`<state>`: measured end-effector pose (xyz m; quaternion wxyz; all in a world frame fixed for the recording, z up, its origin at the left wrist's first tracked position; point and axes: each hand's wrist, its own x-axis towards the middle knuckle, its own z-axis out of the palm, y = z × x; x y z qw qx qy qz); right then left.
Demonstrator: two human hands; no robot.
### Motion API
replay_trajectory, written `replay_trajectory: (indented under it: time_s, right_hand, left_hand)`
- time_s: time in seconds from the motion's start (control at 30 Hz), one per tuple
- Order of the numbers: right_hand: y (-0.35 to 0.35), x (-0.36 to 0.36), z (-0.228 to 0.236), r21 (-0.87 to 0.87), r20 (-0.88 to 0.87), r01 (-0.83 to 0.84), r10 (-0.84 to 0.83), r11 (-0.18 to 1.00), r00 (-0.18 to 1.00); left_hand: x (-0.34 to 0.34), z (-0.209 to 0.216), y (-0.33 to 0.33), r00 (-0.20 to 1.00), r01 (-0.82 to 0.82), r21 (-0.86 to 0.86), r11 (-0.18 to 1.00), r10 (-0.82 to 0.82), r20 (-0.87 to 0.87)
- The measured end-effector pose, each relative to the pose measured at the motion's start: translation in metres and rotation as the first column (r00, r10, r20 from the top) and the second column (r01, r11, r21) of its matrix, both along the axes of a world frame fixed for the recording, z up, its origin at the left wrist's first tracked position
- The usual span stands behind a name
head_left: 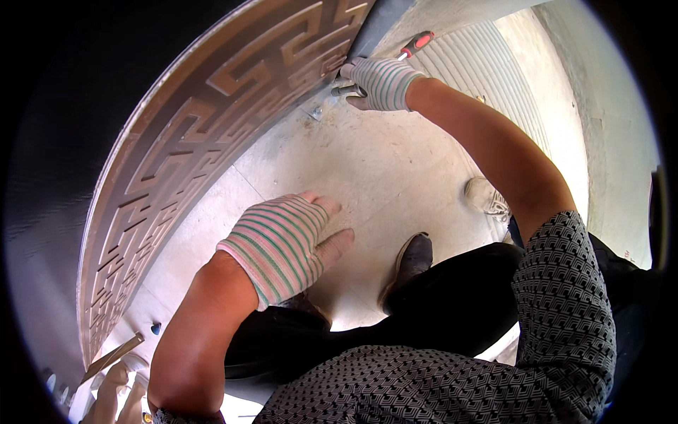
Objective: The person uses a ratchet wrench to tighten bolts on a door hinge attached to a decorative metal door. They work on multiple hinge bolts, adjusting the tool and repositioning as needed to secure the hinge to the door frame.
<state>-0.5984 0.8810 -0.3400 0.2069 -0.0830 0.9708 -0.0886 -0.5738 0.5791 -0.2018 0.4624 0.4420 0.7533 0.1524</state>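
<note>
My left hand point(286, 244), in a pink glove with green and grey stripes, hovers over the pale floor with its fingers stretched out and nothing in them. My right hand point(381, 83), gloved alike, reaches to the lower corner of a large brown panel point(233, 74) with a raised maze-like pattern. Its fingers and thumb close about a short dark metal piece point(345, 90) beside the panel's edge; the exact kind is unclear. A screwdriver point(418, 44) with a red and black handle is just beyond that hand, its shaft partly hidden behind the glove.
A ribbed grey strip point(480, 71) runs along the floor at the right, beside a wall point(607, 106). Another person's off-white shoe point(487, 196) stands near my right forearm. A small metal fitting point(316, 113) sits by the panel, and a flat bar point(116, 355) lies at lower left.
</note>
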Motion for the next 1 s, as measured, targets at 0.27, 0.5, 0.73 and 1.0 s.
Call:
replay_trajectory:
  time_s: [0.27, 0.5, 0.73, 1.0]
  right_hand:
    - [0.023, 0.017, -0.003, -0.020, 0.012, 0.043, -0.043, 0.999, 0.999]
    - [0.006, 0.007, -0.018, -0.058, -0.162, -0.046, 0.036, 0.997, 0.986]
    - [0.025, 0.021, -0.005, -0.283, -0.094, 0.023, -0.052, 0.959, 0.994]
    - [0.033, 0.025, -0.004, -0.432, -0.224, -0.097, -0.002, 0.897, 0.975]
  left_hand:
    - [-0.009, -0.095, 0.048, 0.748, -0.566, 0.013, 0.825, 0.506, 0.430]
    - [-0.024, -0.158, 0.149, 0.243, -0.928, -0.133, 0.348, 0.836, 0.492]
    - [-0.018, -0.176, 0.168, 0.066, -0.929, -0.216, 0.302, 0.707, 0.704]
    - [-0.015, -0.206, 0.188, -0.008, -0.991, -0.092, 0.102, 0.627, 0.779]
